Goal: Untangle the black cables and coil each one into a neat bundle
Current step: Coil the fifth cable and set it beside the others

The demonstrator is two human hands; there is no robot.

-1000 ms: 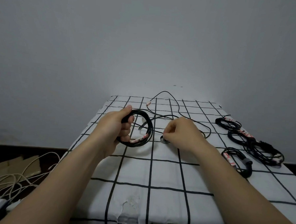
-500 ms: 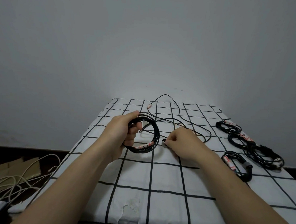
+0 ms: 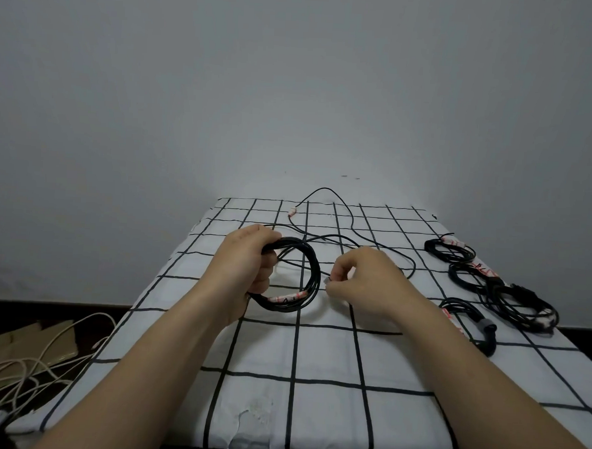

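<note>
Black cables (image 3: 489, 341) lie on gridded cloth (image 3: 312, 414), grey wall (image 3: 295, 87) behind.

My left hand (image 3: 243, 266) and right hand (image 3: 367, 283) are bare, and so are both my forearms, slim and uncovered from the wrists right down to where the view ends.

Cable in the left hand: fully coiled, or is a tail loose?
Partly coiled. The left hand grips a coil of several loops; a loose length runs from it across the checked cloth, pinched by the right hand.
</note>
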